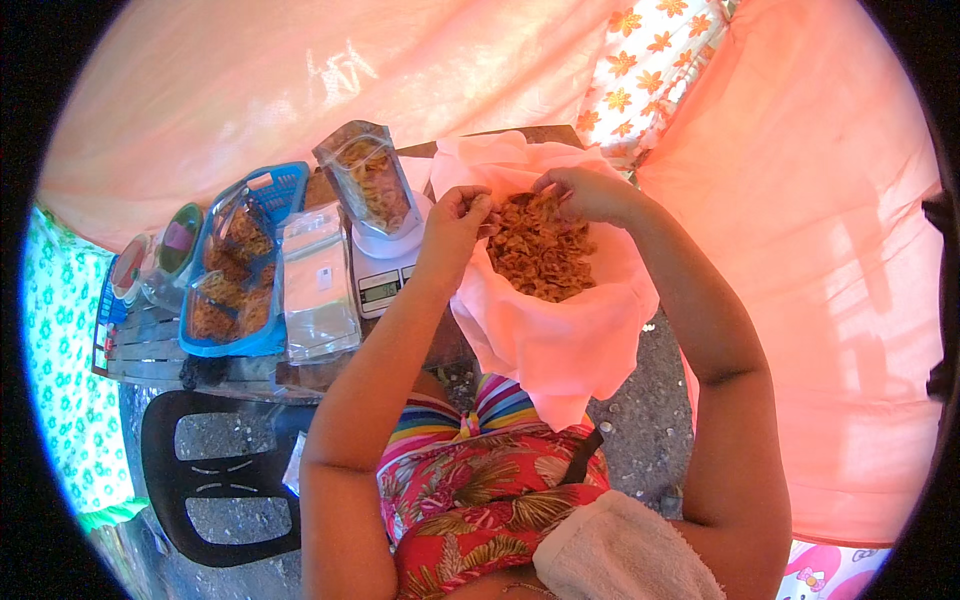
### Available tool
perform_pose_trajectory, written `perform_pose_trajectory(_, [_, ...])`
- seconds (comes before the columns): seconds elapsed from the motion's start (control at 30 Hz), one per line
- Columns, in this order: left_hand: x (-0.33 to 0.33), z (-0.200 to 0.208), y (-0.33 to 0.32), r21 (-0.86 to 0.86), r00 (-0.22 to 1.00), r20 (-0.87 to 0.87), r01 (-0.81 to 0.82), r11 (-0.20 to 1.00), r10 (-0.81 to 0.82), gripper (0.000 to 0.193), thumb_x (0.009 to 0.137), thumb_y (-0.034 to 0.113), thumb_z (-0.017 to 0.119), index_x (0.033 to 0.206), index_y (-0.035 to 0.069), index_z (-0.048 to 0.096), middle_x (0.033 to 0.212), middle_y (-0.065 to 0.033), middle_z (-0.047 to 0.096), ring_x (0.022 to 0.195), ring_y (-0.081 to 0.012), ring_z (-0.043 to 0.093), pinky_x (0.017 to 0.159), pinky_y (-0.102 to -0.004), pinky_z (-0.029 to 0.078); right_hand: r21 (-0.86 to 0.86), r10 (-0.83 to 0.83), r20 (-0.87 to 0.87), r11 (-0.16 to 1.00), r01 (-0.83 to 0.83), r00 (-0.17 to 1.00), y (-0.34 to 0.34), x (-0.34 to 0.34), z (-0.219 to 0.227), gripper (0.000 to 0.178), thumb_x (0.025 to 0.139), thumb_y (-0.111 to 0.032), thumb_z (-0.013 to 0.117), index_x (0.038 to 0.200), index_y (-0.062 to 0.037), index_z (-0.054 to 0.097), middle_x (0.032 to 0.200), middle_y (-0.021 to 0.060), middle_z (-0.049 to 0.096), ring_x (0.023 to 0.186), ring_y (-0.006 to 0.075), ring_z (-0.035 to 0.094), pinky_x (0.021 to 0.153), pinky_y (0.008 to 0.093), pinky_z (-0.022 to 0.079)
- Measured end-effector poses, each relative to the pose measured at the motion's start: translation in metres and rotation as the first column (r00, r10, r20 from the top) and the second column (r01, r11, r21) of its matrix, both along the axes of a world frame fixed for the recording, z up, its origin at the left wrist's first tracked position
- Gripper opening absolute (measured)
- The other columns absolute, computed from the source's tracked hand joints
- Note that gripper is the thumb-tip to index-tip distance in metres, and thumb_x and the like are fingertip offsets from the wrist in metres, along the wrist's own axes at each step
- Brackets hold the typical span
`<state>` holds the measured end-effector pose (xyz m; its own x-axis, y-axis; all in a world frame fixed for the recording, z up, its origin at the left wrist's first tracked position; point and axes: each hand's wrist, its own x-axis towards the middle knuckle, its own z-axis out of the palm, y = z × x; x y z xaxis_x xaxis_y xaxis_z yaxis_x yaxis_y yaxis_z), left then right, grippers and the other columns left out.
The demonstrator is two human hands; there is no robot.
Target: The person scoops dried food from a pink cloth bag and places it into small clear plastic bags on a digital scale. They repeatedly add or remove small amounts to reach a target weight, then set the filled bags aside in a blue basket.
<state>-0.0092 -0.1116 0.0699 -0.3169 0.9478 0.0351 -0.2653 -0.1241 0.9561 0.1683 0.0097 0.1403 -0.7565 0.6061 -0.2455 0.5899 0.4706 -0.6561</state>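
Note:
A heap of brown crispy chips [540, 262] lies in a container lined with pink cloth [560, 345] in front of me. At the heap's left edge my left hand [463, 218] has its fingers bent together in a pinch; what is between them, if anything, I cannot make out. My right hand [580, 196] reaches in from the right with curled fingers at the far side of the chips, the fingertips partly hidden. Left of my left hand, a filled clear pouch [368, 180] stands upright on a white digital kitchen scale [385, 284].
Flat empty pouches [318, 285] lie stacked beside the scale. A blue basket [232, 349] holds several filled packs, and lidded tubs [180, 240] stand farther left on the wooden table [150, 347]. A black plastic chair [165, 470] is at lower left. Pink sheeting [800, 300] hangs around.

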Motion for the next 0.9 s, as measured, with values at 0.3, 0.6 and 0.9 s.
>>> perform_pose_trajectory(0.3, [-0.002,0.0,0.001,-0.001,1.0,0.015,0.023,1.0,-0.023,0.023,0.092,0.012,0.054,0.109,-0.003,0.053,0.091,-0.0087,0.06,0.077,-0.0134,0.058,0.07,-0.0256,0.049,-0.093,-0.062,0.0,0.994,0.062,0.998,0.011,0.007,-0.027,0.029,0.078,0.001,0.055,0.107,-0.0018,0.061,0.098,0.0075,0.063,0.085,0.0154,0.061,0.069,0.0309,0.05])
perform_pose_trajectory(0.6, [0.0,0.002,0.0,0.004,0.999,0.027,0.019,1.0,-0.019,0.024,0.091,0.011,0.054,0.11,-0.004,0.053,0.092,-0.0095,0.06,0.077,-0.0136,0.058,0.07,-0.0255,0.049,0.341,0.16,-0.073,0.932,-0.126,0.984,-0.029,-0.018,-0.071,0.02,0.085,-0.007,0.052,0.101,-0.0036,0.063,0.096,0.0103,0.066,0.085,0.0225,0.062,0.078,0.035,0.048])
perform_pose_trajectory(0.9, [-0.001,0.003,0.0,-0.016,1.0,0.003,0.03,0.999,-0.03,0.025,0.091,0.012,0.054,0.111,-0.004,0.052,0.092,-0.0086,0.06,0.078,-0.0136,0.059,0.07,-0.025,0.049,0.189,0.174,0.164,0.961,-0.204,0.971,-0.004,-0.001,-0.042,0.026,0.083,-0.003,0.051,0.107,-0.0009,0.06,0.097,0.0125,0.065,0.089,0.0229,0.061,0.08,0.034,0.048])
